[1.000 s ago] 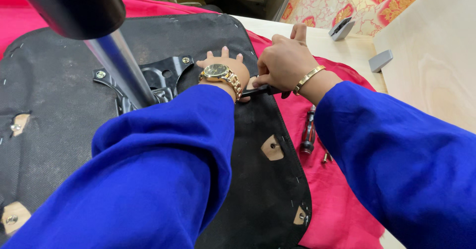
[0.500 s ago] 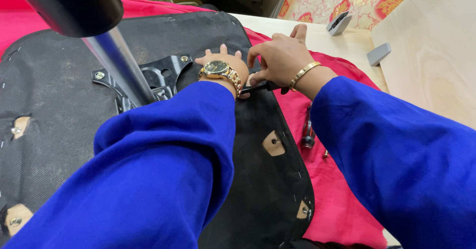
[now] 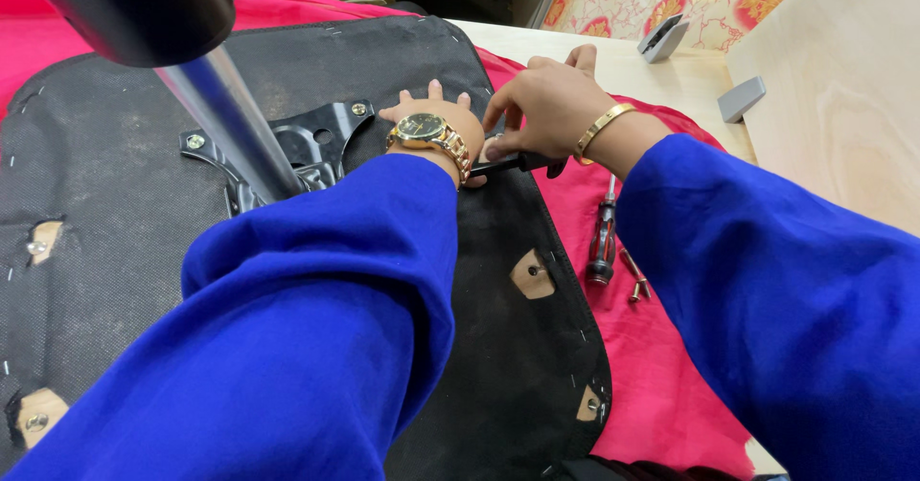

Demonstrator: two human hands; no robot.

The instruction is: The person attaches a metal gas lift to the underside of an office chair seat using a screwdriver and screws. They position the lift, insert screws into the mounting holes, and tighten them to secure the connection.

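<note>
Roughly centre-frame, the left hand (image 3: 433,117) lay flat, fingers spread, holding nothing, pressing the black fabric underside (image 3: 115,174) of an upturned seat beside the black metal bracket (image 3: 321,141); the right hand (image 3: 546,107) was closed around a dark tool handle (image 3: 513,163) at the fabric's edge, its tip hidden behind the wrist. Judged: best kept low and square with the flat hand steadying the panel against slipping; a red-handled screwdriver (image 3: 602,241) and loose screws (image 3: 634,280) lay near on the pink cloth (image 3: 661,385).
</note>
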